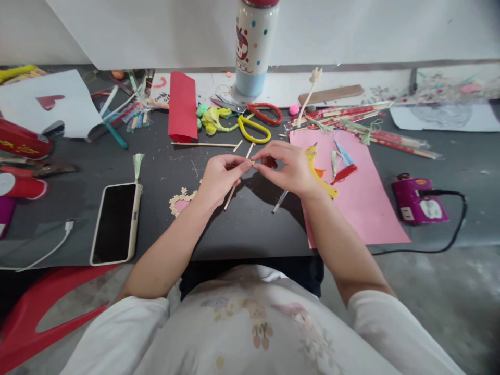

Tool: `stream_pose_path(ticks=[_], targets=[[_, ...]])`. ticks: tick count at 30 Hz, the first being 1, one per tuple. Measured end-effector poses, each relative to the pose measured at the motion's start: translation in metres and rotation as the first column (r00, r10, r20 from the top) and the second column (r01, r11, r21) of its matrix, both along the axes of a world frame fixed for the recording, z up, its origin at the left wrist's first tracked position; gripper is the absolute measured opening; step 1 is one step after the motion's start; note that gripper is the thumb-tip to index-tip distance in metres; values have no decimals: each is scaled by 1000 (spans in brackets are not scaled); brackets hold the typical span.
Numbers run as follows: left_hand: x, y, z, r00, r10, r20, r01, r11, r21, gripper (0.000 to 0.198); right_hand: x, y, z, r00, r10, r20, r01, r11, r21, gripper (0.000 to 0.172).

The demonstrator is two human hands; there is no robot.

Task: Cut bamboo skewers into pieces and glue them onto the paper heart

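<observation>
My left hand (220, 179) is closed in a pinch round a thin wooden stick (230, 197) that slants down toward me over the dark table (242, 229). My right hand (283, 167) meets it fingertip to fingertip, pinching the stick's upper part, with something small and red showing under its fingers. Just left of my left wrist lies a small pink heart edged with pale beads (180, 202). A clear pen-like stick (279, 202) lies under my right wrist.
A phone (116, 223) with a white cable lies left. Pink paper (351, 192) with feathers and a yellow bird shape lies right, beside a purple device (417, 200) with a black cord. Behind are yellow scissors (253, 133), red scissors (265, 112), a folded red card (182, 107), a dotted bottle (253, 47).
</observation>
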State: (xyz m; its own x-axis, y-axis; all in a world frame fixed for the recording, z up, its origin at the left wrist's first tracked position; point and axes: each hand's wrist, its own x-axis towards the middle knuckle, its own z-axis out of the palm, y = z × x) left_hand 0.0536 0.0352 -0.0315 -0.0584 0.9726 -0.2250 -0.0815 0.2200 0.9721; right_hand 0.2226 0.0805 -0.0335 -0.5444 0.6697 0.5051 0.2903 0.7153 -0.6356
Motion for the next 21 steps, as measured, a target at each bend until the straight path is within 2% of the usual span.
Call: stream_pose_path(ticks=[7,21], targets=[[-2,-1,0,999,-38,28,37,999,23,22,1,0,-1,1000,5,-23,-5,1000,6,14],[-2,-2,3,1000,-21,-13,21,999,35,23,-1,-2,-3,999,-1,-42,1,1000,6,16]])
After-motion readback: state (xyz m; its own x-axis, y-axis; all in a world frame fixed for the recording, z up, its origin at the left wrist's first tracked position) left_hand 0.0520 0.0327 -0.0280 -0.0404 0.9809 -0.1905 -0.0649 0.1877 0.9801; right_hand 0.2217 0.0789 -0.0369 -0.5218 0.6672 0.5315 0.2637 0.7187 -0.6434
